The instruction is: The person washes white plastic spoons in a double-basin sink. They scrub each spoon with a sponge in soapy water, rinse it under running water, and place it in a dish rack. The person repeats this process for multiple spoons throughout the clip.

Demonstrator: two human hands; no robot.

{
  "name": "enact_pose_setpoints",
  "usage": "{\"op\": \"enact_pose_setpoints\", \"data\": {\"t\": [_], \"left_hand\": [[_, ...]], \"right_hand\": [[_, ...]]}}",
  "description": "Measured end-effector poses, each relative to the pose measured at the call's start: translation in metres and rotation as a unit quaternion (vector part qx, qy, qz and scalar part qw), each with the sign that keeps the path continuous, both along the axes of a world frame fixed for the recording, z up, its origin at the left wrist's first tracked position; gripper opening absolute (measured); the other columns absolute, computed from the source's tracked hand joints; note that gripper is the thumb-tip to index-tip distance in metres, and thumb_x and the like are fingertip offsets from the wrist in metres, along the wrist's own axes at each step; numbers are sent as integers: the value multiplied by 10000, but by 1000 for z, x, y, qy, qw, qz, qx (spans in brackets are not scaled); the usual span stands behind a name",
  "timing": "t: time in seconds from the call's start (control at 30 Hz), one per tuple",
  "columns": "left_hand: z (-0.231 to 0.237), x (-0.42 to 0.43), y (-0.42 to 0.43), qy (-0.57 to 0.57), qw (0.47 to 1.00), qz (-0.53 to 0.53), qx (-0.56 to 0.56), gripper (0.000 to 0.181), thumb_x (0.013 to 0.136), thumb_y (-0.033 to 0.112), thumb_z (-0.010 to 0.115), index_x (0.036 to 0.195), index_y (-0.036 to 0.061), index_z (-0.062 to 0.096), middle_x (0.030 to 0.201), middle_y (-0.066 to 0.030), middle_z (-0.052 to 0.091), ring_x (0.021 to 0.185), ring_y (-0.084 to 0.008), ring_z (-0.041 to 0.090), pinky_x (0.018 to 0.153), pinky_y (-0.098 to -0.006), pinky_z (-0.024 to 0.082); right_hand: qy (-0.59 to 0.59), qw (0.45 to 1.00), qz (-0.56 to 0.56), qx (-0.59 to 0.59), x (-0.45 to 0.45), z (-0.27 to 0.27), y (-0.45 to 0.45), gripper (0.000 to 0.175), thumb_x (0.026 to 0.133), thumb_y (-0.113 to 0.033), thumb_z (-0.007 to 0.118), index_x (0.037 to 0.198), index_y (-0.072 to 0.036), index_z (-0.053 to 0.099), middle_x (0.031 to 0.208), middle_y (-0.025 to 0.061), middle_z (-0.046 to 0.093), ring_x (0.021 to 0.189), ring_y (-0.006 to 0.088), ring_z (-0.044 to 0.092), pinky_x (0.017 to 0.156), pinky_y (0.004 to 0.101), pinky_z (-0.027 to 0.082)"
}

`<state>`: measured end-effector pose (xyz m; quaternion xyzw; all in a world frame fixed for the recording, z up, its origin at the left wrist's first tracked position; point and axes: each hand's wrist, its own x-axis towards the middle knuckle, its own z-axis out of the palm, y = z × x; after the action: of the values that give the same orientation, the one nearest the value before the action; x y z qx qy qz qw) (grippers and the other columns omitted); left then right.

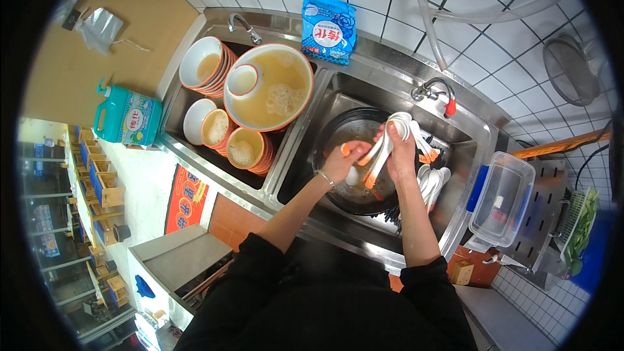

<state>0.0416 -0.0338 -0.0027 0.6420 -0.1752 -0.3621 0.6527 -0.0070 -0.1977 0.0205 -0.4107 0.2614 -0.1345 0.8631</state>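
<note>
My right hand (402,156) grips a bunch of white soup spoons (385,148) with orange handle ends, over a round black pan (336,200) of cloudy water. Close by on the left, my left hand (343,161) is closed around a single spoon (352,176); its orange end sticks up past the fingers and its white bowl points down at the water. The pan stands in the right basin of a steel double sink (312,92). More white spoons (431,183) lie beside the pan, near dark utensils partly hidden under my right arm.
Stacked bowls (202,66) and a large bowl of murky liquid (273,100) fill the left basin. A blue detergent bag (329,29) leans behind the sink; a teal jug (129,114) stands left. The right faucet (434,90) overhangs the basin. A clear plastic box (504,200) sits right.
</note>
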Motion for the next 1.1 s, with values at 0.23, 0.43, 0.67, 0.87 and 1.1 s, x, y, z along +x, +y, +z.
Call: {"op": "enact_pose_setpoints", "data": {"t": [0.23,0.43,0.67,0.87,1.1], "left_hand": [[68,20,-5,45,947,201,-247,433,1016,278,409,1250,-84,456,1187,-220,597,1206,-290,519,1083,-370,349],[65,-6,-29,128,923,259,-254,402,1023,223,389,1309,-55,435,1306,-197,526,1259,-245,479,1084,-327,345],[56,-24,55,165,967,-30,-192,637,852,40,539,1448,23,316,1486,-98,353,1334,-196,386,1111,-309,290],[31,-23,41,214,960,-164,-73,473,880,117,594,1306,-13,434,1193,-111,536,1088,-194,519,950,-321,391],[17,-25,34,270,961,-51,-35,371,871,32,582,1221,-34,479,1042,-143,638,858,-251,662,745,-338,547]], "right_hand": [[142,990,22,-9,-7,1,1,193,942,-119,565,1094,-19,500,870,69,590,705,150,602,593,265,503],[32,966,-41,252,-17,-12,33,269,918,-194,628,1139,-64,543,1033,48,627,946,185,613,839,345,507],[54,990,-54,116,-21,-4,14,299,846,-26,672,1121,-59,558,1030,60,628,973,185,612,890,332,496],[27,988,95,122,-12,-1,34,296,839,-55,684,1096,-26,541,959,87,633,833,217,649,765,365,547],[100,880,262,-383,-2,-24,-22,671,891,-349,629,1346,71,370,1262,235,510,1166,304,510,986,365,415]]}}
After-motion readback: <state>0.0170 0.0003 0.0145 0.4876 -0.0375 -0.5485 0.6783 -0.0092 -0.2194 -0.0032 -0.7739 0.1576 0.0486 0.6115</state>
